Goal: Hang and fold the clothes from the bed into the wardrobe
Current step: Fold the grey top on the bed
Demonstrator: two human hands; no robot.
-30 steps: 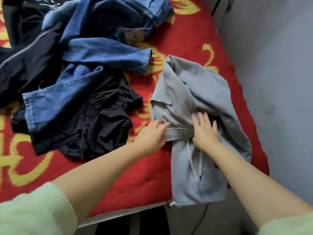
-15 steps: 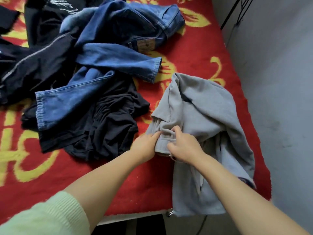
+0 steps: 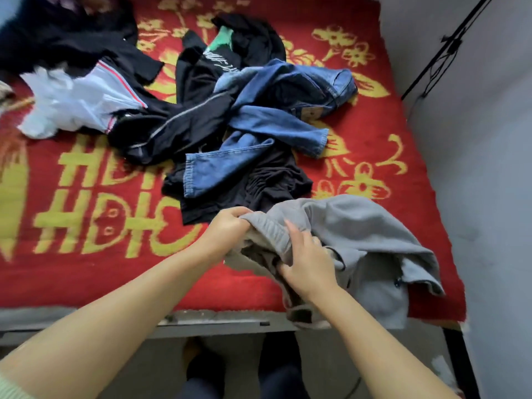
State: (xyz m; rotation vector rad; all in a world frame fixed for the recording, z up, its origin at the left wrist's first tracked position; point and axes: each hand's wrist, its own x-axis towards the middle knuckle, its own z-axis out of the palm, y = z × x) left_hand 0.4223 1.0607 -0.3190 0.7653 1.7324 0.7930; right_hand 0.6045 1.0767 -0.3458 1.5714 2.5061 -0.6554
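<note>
Where the red blanket with yellow flowers and letters (image 3: pixel 95 272) ends at the near edge of the bed, two bare arms reaching in from below. Left hand (image 3: pixel 227 228) curled tight round the ribbed waistband of the soft grey sweatpants (image 3: pixel 362 240), lifting it a little off the blanket. Right hand (image 3: pixel 306 264) just beside it, fingers and thumb pinching a fold of the same grey cloth. Rest of the grey pants bunched up at the near right corner, one part hanging over the edge. A bit farther, a crumpled black top (image 3: pixel 259 185) just past the hands. On top of that, blue denim jeans (image 3: pixel 267 131) with legs spread out. Left of the jeans, a dark jacket with a silver zip (image 3: pixel 172 125). Farther left, a pale blue and white garment (image 3: pixel 83 105), blurry. At the far side, more black clothes (image 3: pixel 230 44) in a heap. Grey wall (image 3: pixel 475 168) on the right.
</note>
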